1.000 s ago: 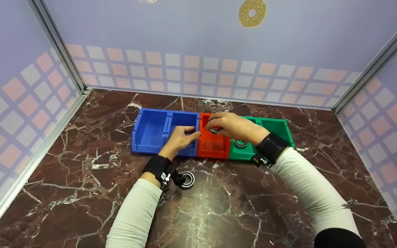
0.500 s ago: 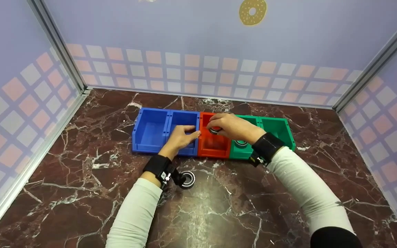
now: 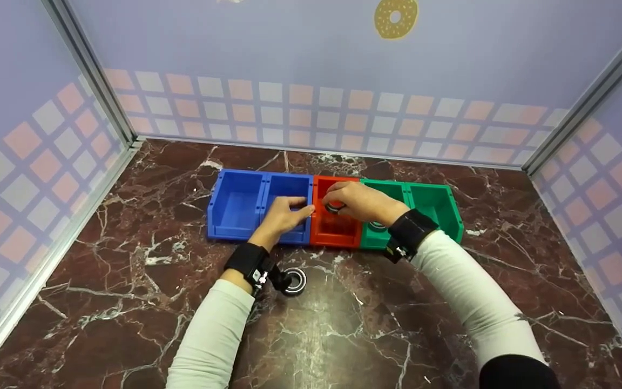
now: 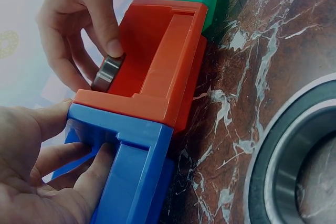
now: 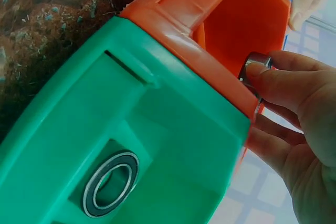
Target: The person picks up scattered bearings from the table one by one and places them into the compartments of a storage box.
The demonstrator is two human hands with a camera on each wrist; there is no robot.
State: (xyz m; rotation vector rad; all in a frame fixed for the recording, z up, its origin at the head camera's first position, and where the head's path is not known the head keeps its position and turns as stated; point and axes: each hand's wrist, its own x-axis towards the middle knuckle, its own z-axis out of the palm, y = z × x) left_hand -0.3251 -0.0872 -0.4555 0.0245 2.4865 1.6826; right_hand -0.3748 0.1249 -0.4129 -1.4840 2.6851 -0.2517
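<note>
In the head view a row of plastic bins stands on the table: blue bins (image 3: 234,205), a red bin (image 3: 335,233) and green bins (image 3: 436,202). My right hand (image 3: 364,201) pinches a metal ball bearing (image 4: 107,72) between thumb and fingers, over the red bin. My left hand (image 3: 283,217) grips the side wall of the blue bin next to the red one, thumb at the shared rim, fingers inside. Another bearing (image 5: 110,183) lies in the green bin beside the red one, partly hidden by the right hand in the head view.
A further bearing (image 3: 296,282) lies on the brown marbled table (image 3: 343,335), in front of the bins and beside the left wrist camera. Printed panels (image 3: 311,65) wall in the table at the back and both sides.
The right wrist and forearm have shifted slightly left, while the fingers stay over the red bin with the bearing. The left hand has not visibly moved.
</note>
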